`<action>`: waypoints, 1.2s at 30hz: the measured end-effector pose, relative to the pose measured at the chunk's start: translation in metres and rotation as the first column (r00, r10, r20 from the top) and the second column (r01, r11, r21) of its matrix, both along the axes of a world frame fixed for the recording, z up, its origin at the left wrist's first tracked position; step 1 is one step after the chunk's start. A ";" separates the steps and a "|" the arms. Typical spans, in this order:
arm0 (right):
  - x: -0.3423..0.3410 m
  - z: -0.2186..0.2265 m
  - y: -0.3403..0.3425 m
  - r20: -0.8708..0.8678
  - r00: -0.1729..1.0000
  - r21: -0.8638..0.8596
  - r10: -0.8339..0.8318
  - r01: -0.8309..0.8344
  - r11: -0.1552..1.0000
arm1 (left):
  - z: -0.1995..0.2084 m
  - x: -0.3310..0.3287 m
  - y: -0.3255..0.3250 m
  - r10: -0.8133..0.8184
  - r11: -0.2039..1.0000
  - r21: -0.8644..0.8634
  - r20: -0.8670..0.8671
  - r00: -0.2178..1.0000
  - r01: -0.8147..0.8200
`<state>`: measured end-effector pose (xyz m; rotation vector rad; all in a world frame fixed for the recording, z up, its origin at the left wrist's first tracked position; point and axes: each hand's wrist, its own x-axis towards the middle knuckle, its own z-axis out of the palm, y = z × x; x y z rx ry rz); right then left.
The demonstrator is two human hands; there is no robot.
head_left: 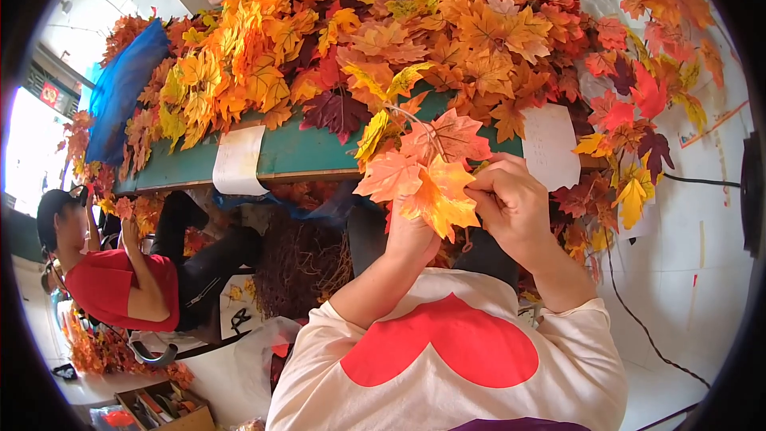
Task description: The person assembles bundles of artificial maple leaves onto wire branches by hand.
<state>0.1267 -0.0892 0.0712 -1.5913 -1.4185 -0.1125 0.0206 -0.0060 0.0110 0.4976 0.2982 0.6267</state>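
Both hands are gripping a sprig of orange artificial maple leaves just in front of the green table: the left hand pinching from below, the right hand closing fingers around its stem, beside a leaf pile.

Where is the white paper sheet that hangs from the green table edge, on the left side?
In the head view, the white paper sheet hangs over the front edge of the green table, left of the hands, just below the heap of yellow and orange leaves.
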 end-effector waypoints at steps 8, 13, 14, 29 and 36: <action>0.002 -0.003 -0.008 0.059 0.998 -0.055 0.015 -0.012 0.998 | -0.029 -0.010 0.004 0.200 0.690 0.723 -0.241 0.950 0.038; 0.002 -0.020 -0.011 0.001 1.000 -0.002 0.024 -0.024 1.000 | -0.031 -0.010 0.004 0.201 0.759 0.651 -0.203 0.959 -0.021; 0.000 -0.021 -0.013 0.040 0.999 0.001 -0.011 0.011 1.000 | -0.027 -0.011 0.001 0.265 0.714 0.697 -0.189 0.946 -0.061; 0.005 -0.015 -0.020 -0.125 0.992 -0.127 -0.037 0.021 0.992 | -0.016 -0.008 0.011 0.506 0.011 1.000 -0.005 0.863 -0.001; 0.016 0.010 -0.034 0.436 0.777 0.535 -0.454 0.181 0.825 | 0.033 -0.011 0.024 0.110 0.952 0.273 0.118 0.987 -0.138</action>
